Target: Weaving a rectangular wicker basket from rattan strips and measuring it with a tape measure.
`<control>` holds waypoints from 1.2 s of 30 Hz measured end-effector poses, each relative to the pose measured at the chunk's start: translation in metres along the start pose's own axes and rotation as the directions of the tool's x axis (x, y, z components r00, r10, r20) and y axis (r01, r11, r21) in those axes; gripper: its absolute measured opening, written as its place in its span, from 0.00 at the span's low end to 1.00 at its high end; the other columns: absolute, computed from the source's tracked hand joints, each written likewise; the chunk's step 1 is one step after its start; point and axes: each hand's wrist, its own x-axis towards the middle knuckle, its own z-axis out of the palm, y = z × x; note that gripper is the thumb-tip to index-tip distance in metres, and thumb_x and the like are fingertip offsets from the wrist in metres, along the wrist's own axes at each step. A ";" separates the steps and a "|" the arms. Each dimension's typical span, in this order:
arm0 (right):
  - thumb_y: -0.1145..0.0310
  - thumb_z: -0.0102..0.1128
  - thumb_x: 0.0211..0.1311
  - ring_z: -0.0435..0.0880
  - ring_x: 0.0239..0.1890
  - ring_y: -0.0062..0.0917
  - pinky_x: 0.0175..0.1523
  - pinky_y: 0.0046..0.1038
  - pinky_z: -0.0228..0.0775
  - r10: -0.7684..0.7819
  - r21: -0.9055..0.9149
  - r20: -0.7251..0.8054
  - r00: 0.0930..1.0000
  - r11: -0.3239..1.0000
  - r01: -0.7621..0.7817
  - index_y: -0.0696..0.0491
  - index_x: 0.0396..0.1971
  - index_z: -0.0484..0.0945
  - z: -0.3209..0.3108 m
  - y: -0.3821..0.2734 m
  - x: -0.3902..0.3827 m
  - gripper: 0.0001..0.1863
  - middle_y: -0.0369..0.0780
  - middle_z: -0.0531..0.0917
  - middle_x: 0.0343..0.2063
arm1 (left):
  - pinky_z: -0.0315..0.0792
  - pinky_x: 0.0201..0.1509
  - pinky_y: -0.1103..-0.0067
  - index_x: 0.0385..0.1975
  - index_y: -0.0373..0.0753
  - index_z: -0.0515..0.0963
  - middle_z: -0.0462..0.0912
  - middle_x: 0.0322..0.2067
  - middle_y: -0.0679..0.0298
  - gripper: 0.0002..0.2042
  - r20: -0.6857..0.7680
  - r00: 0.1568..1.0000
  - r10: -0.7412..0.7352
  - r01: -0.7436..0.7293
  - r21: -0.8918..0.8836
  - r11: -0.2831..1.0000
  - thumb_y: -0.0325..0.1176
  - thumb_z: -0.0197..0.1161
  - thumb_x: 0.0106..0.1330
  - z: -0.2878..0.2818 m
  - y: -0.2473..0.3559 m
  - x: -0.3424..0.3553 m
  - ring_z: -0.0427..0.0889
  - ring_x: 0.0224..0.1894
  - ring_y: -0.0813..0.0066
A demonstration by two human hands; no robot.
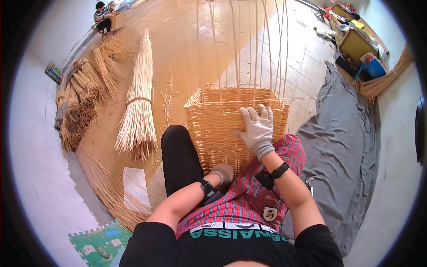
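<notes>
both hands gloved: right (257,129) spread flat on wicker basket (222,129), left (222,172) curled under it.

The basket (231,129) is woven cane, pale golden, ribbed and matt, with thin bare stakes (249,40) rising smooth from its rim. The right hand (258,129) wears a soft white knitted cloth glove; the left hand (222,172) a greyer one. Bundled rods (138,111) on the floor (178,35) look dry, stripped and pale, against rougher brown straw (80,115). A grey cloth sheet (342,142) lies creased and dull.
</notes>
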 end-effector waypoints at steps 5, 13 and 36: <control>0.38 0.69 0.50 0.73 0.58 0.40 0.74 0.48 0.52 -0.135 0.040 -0.049 0.990 0.990 0.137 0.49 0.65 0.71 0.009 0.027 0.000 0.45 0.40 0.78 0.52 | 0.78 0.49 0.62 0.63 0.44 0.70 0.76 0.58 0.56 0.24 -0.929 0.338 0.153 -0.269 0.060 0.961 0.34 0.60 0.66 -0.141 0.022 -0.071 0.84 0.48 0.53; 0.42 0.71 0.46 0.74 0.54 0.38 0.68 0.46 0.56 -0.140 0.092 -0.052 0.989 0.985 0.144 0.47 0.66 0.70 0.016 0.026 0.015 0.45 0.38 0.79 0.48 | 0.81 0.39 0.65 0.70 0.46 0.64 0.73 0.63 0.57 0.28 -0.805 0.580 0.123 -0.080 0.094 0.992 0.31 0.53 0.68 -0.153 -0.019 -0.016 0.87 0.37 0.57; 0.68 0.75 0.52 0.80 0.46 0.43 0.54 0.37 0.72 0.644 0.729 -0.093 0.760 0.564 -0.389 0.55 0.57 0.77 -0.029 0.051 -0.077 0.30 0.47 0.81 0.44 | 0.80 0.47 0.68 0.48 0.42 0.79 0.86 0.44 0.55 0.18 -0.929 0.270 0.252 -0.379 0.139 0.915 0.23 0.66 0.56 -0.156 -0.021 -0.077 0.86 0.45 0.54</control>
